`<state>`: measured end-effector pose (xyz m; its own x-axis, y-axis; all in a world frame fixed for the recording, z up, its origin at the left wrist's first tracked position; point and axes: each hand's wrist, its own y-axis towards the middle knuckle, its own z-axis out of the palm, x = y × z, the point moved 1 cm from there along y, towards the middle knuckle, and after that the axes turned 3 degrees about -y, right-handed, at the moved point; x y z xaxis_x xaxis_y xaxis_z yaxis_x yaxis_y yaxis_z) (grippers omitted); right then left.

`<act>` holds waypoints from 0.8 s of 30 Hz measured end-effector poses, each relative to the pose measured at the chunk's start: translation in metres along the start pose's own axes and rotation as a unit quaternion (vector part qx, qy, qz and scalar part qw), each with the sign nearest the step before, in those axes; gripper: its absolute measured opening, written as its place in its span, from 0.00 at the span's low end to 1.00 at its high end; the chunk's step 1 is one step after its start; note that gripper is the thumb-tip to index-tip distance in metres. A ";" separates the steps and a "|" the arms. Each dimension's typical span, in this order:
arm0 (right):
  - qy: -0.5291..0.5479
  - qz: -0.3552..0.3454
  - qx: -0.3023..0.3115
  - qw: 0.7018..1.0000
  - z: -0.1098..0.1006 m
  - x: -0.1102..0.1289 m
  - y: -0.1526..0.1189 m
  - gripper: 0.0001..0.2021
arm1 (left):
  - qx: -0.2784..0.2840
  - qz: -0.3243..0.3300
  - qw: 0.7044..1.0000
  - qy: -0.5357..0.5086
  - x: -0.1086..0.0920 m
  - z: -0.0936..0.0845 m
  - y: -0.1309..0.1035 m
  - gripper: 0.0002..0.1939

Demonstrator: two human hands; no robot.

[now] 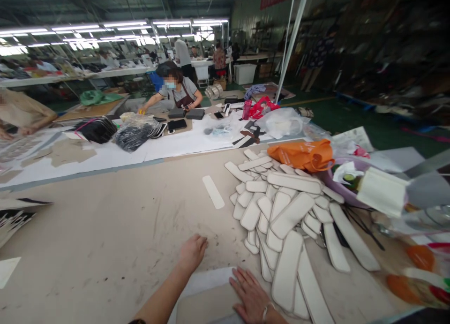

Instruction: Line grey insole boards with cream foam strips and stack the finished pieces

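Observation:
My left hand (193,254) is closed, fingers curled together, just above the brown table surface (119,230). Whatever it may hold is too small or hidden to name. My right hand (249,292) lies flat with fingers spread, at the right edge of a beige panel (207,306) and a white sheet (209,278) under it. Right of that hand is a loose heap of cream rounded strips (287,267) with dark edges. A single white strip (213,192) lies apart, beyond my left hand.
An orange bag (302,155) and a lilac basin (341,185) stand behind the heap. Stacked dark-edged pieces (14,223) sit at the left. Across the table, a masked co-worker (179,90) handles dark cases (195,114); plastic-wrapped pieces (135,131) lie nearby.

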<state>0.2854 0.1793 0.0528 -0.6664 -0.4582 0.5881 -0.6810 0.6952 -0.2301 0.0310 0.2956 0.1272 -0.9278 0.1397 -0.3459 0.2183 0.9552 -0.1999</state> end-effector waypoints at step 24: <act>-0.293 -0.108 -0.280 0.908 0.032 -0.029 0.011 0.21 | 0.095 0.014 0.988 0.119 -0.042 0.030 0.194 0.12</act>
<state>0.2878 0.1827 0.0085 -0.6942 -0.7195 0.0224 -0.6634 0.6515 0.3680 0.1209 0.4669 0.0752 -0.9607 0.2437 -0.1329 0.2762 0.8868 -0.3704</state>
